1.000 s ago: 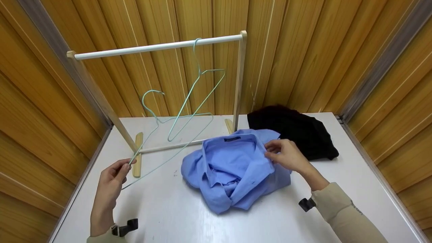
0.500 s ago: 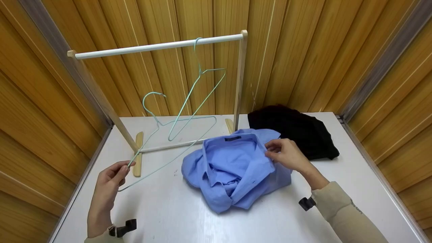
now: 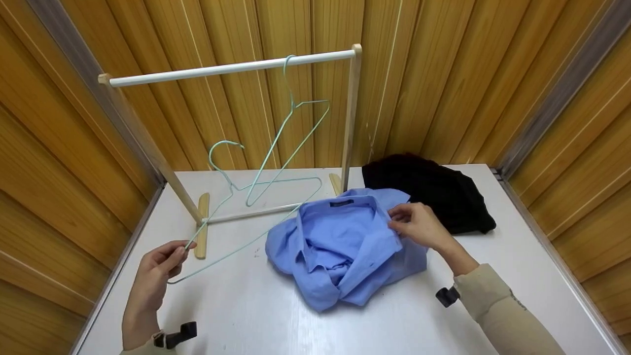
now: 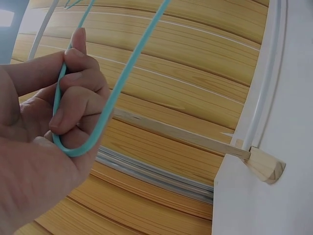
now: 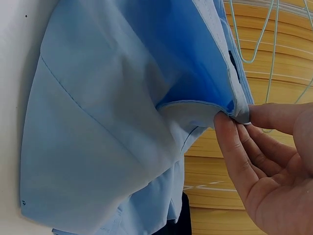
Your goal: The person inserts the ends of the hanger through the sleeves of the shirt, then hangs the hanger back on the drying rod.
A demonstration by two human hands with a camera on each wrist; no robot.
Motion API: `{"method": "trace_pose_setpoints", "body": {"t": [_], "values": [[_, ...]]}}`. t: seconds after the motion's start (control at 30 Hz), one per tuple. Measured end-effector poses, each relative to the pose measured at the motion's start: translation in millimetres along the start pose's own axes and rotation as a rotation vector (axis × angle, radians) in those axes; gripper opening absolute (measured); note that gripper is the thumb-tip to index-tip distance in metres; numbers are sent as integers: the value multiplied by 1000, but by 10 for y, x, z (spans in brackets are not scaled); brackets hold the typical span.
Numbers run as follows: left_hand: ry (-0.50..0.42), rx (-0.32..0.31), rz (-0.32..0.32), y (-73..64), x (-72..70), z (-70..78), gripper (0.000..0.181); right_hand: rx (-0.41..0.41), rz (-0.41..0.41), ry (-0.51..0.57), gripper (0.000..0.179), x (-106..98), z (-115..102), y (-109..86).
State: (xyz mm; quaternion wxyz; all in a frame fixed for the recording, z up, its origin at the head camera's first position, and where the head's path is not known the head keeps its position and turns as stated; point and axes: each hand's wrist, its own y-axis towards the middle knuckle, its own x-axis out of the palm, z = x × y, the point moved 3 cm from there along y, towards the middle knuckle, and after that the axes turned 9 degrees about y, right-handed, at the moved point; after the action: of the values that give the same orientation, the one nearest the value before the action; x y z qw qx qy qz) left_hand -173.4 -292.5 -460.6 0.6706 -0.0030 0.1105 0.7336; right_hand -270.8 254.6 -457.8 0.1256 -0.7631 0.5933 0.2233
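My left hand point(image 3: 158, 268) grips a mint-green wire hanger point(image 3: 251, 183) near one end of its shoulder wire. The hanger's hook points up and its far end overlaps the shirt's left edge in the head view. In the left wrist view, several fingers point(image 4: 80, 105) curl round the wire close to its rounded corner. A blue collared shirt point(image 3: 340, 231) lies bunched on the table, neck opening facing up and a dark label inside the collar. My right hand point(image 3: 419, 227) pinches the right side of the collar between thumb and finger point(image 5: 232, 147).
A rack with a white top bar point(image 3: 231, 68) and wooden legs stands at the back of the white table point(image 3: 276, 325). A second mint-green hanger point(image 3: 283, 130) hangs from the bar. Folded black cloth point(image 3: 438, 197) lies behind the shirt at right. Wood-panelled walls enclose three sides.
My left hand has shifted slightly down and left, and the hanger's hook has dipped while its far end has swung right and down toward the shirt. The right hand keeps its pinch on the collar.
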Motion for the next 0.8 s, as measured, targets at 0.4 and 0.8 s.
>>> {"method": "trace_pose_setpoints", "body": {"t": [0.4,0.8], "values": [[-35,-36,-58,-1,6,-62,24,12,-2,14,21,-3,22,12],[-81,-115,-90,2,4,-145,23,4,7,-10,19,2,45,23]]}}
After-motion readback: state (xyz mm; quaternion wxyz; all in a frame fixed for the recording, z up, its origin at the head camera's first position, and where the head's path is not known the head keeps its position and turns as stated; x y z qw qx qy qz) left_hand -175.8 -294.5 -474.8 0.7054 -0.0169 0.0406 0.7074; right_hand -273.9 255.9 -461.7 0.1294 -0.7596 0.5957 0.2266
